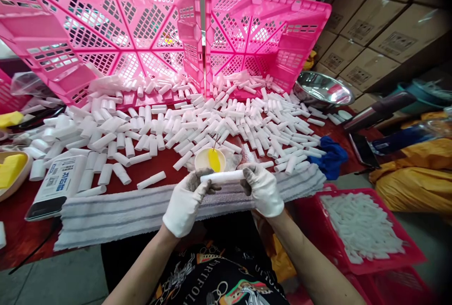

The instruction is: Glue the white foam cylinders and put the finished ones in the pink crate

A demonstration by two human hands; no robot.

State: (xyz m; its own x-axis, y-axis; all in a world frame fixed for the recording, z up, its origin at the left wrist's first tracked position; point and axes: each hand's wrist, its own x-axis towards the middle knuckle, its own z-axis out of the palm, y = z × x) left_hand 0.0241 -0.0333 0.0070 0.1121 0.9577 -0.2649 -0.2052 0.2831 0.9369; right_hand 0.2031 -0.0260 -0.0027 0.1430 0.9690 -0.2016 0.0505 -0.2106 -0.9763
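Observation:
A white plastic tube lies level between my two gloved hands, just over the table's near edge. My left hand pinches its left end between thumb and fingers. Around its right end the fingers of my right hand are closed. Right behind the tube sits a small round bowl with something yellow in it and a thin tool leaning out. Many similar white tubes are heaped across the red table beyond. Under my hands a striped towel runs along the front edge.
Two pink crates lie tipped toward me at the back. A steel basin and blue cloth are at right. Low on my right stands a pink crate of white pieces. At left lie a phone and yellow sponges.

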